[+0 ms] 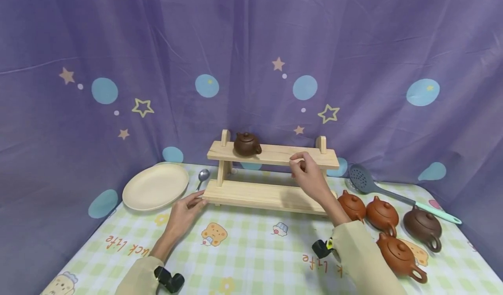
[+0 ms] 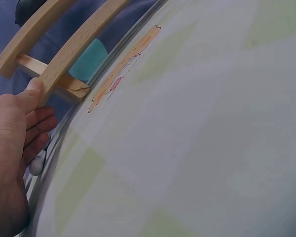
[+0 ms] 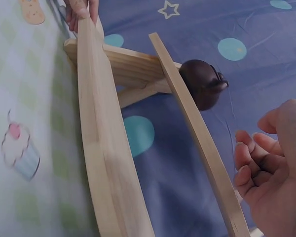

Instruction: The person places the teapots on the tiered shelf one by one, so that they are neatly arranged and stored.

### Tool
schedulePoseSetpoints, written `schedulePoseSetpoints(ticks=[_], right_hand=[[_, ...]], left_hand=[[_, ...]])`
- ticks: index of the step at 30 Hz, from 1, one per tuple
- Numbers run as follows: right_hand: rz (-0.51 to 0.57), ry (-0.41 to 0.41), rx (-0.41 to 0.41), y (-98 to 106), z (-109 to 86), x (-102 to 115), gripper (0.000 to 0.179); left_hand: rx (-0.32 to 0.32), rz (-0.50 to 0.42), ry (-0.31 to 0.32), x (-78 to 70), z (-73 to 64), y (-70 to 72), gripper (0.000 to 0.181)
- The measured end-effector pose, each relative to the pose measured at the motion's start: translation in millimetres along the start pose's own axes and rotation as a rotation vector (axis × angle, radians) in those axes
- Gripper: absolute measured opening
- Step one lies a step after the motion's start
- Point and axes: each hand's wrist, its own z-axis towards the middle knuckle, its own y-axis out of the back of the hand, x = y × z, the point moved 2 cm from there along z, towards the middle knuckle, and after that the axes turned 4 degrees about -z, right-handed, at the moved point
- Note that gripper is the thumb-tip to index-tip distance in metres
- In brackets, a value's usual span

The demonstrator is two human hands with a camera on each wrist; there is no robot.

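Observation:
A two-tier wooden display shelf (image 1: 267, 195) stands at the middle of the table. On its upper board, toward the left, sits a dark brown teapot (image 1: 246, 144). My left hand (image 1: 184, 214) grips the left end of the lower board; in the left wrist view, the thumb of that hand (image 2: 12, 131) lies against the wood with fingers behind it. Over the front edge of the upper board, right of the teapot, hovers my right hand (image 1: 310, 179). In the right wrist view its fingers (image 3: 256, 158) are loosely curled, and I see nothing between them.
Right of the shelf are three reddish-brown teapots (image 1: 382, 215), another dark brown teapot (image 1: 422, 227) and a grey slotted skimmer (image 1: 363, 179) with a mint handle. A cream plate (image 1: 156, 188) and a small spoon (image 1: 203, 175) lie left. A purple curtain (image 1: 251, 37) hangs behind.

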Motion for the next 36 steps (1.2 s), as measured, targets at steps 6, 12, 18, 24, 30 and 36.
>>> schedulePoseSetpoints(ticks=[6,12,18,24,30,36], right_hand=[[-0.023,-0.031,-0.008,20.9,-22.6,-8.5,0.026],[-0.087,-0.056,-0.045,44.5,-49.1,-19.1,0.027],[-0.133,-0.049,-0.100,65.8,-77.5,-27.6,0.027],[-0.161,-0.094,-0.125,83.3,-103.6,-36.1,0.030],[-0.233,-0.123,-0.145,100.8,-128.1,-47.3,0.031],[-0.260,-0.119,-0.183,117.4,-150.0,-52.8,0.028]], left_hand=[[0.003,-0.005,0.000,-0.8,0.3,0.9,0.043],[0.007,-0.012,0.000,-0.9,-0.2,0.1,0.043],[0.008,-0.005,-0.005,1.0,0.2,-0.2,0.042],[0.006,0.002,-0.003,2.2,1.1,-0.1,0.043],[0.007,-0.003,0.005,1.6,1.1,-0.9,0.043],[0.006,0.000,0.008,1.4,1.0,-1.1,0.043]])
